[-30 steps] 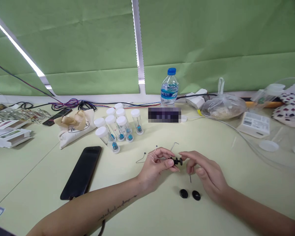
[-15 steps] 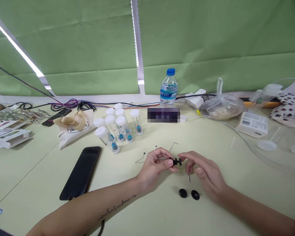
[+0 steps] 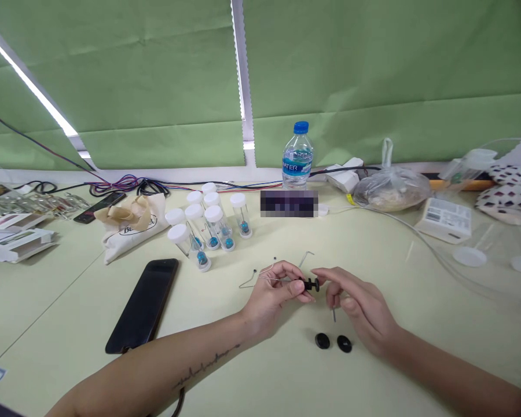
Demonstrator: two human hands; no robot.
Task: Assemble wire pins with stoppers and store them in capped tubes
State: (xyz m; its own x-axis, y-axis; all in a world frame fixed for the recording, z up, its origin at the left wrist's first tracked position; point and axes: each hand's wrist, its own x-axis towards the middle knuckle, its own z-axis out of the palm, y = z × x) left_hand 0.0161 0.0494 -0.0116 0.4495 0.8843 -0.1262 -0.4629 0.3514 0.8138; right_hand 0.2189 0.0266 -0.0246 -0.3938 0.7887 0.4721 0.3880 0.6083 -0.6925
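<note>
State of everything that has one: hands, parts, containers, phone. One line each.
left hand: closed on black part
black part: held, right end sticking out
right hand: index finger extended, other fingers curled around metal rod
metal rod: held, tip pointing down
black discs: lying apart on table
clear tubes: standing, capped
water bottle: upright, capped
large phone: face up, screen dark

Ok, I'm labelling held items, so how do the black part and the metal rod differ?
The black part is dark and chunky, with a disc at its end; the rod is silvery and thin. The black part lies sideways across the view, in the left grip; the rod points toward the bottom of the view, from the right grip. Both are partly hidden.
</note>
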